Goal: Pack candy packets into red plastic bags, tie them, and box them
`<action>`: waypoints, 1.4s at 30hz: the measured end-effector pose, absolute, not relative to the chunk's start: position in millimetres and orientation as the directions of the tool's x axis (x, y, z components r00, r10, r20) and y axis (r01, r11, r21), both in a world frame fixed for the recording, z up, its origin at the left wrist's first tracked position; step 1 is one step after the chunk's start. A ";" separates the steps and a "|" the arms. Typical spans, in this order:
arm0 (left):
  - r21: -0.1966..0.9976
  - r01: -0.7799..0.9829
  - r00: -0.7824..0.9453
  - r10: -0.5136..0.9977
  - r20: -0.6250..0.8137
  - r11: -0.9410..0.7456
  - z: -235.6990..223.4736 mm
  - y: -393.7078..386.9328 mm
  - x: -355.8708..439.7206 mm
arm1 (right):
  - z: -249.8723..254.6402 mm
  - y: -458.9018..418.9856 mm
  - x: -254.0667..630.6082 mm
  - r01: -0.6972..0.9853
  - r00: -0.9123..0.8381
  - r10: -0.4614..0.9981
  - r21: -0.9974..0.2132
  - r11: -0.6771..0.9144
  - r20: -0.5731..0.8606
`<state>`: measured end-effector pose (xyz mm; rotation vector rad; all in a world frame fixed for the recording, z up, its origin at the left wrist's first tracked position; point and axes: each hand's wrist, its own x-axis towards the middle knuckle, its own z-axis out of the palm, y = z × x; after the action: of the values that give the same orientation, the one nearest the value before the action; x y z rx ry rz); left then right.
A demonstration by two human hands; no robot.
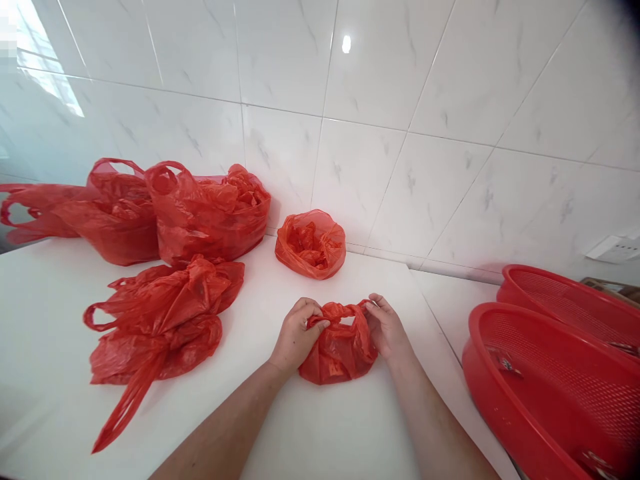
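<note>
A small red plastic bag (337, 357) sits on the white table in front of me, its top edge rolled outward into a loose ring. My left hand (299, 333) pinches the rolled rim on the left between thumb and fingers. On the right side of the same rim, my right hand (386, 325) grips the plastic with its thumb and fingertips. Just behind it stands another red bag (310, 248) with a turned-down rim and crumpled red plastic inside. What the bag between my hands contains is hard to make out through the film.
Tied red bags (165, 327) lie on the left of the white table (280, 427). Larger red bags (210, 220) stuffed with plastic stand behind them. Two red perforated baskets (480, 333) are at the right. A tiled wall (370, 167) rises behind.
</note>
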<state>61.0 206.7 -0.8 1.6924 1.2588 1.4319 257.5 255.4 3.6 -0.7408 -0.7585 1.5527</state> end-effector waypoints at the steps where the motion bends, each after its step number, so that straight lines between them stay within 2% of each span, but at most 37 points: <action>1: 0.878 0.287 -0.039 0.911 0.410 -0.383 -0.2 207.3 59.9 | 1.8 258.7 262.5 -0.574 -0.051 0.997 -0.816 -0.070 -0.050; 8: 0.902 0.249 -0.229 0.884 0.408 -0.351 6.6 212.7 46.6 | -9.5 273.7 302.3 -0.546 0.234 0.967 -0.837 0.043 -0.102; 17: 0.961 0.072 -0.332 0.902 0.276 -0.268 2.8 217.9 41.8 | -18.9 278.0 313.3 -0.476 0.327 0.938 -0.877 0.058 -0.116; 21: 0.975 0.047 -0.305 0.926 0.223 -0.219 -1.3 218.4 40.7 | -16.7 274.4 307.2 -0.424 0.278 0.957 -0.904 0.050 -0.077; 24: 0.979 0.091 -0.293 0.935 0.202 -0.183 -3.7 218.4 42.1 | -9.9 265.3 293.7 -0.335 0.101 0.995 -0.941 0.043 0.009; 27: 0.981 0.109 -0.206 0.962 0.178 -0.158 -4.6 215.8 45.6 | -1.2 251.9 273.9 -0.169 -0.139 0.986 -0.983 0.068 0.092; 30: 0.967 0.169 -0.057 0.977 0.204 -0.192 -4.6 211.4 49.5 | 3.5 239.1 253.7 0.058 -0.278 0.958 -0.994 0.088 0.069; 32: 0.947 0.222 0.042 0.972 0.230 -0.234 -5.2 208.7 52.5 | 1.8 233.4 242.0 0.201 -0.307 0.949 -0.970 0.137 0.070; 35: 0.913 0.282 0.125 0.955 0.270 -0.295 -6.6 205.7 58.3 | -5.6 229.2 228.0 0.320 -0.296 0.939 -0.908 0.269 0.174; 37: 0.888 0.327 0.114 0.946 0.303 -0.324 -6.9 204.3 62.2 | -10.0 227.9 221.0 0.379 -0.266 0.935 -0.866 0.325 0.234; 42: 0.843 0.447 0.044 0.949 0.312 -0.298 -4.4 203.6 64.9 | -10.5 223.5 211.4 0.526 -0.185 0.951 -0.792 0.310 0.250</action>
<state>64.9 203.6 -4.4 1.7907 1.4044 1.2124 211.4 223.5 -10.5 -1.3182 -1.8320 0.7197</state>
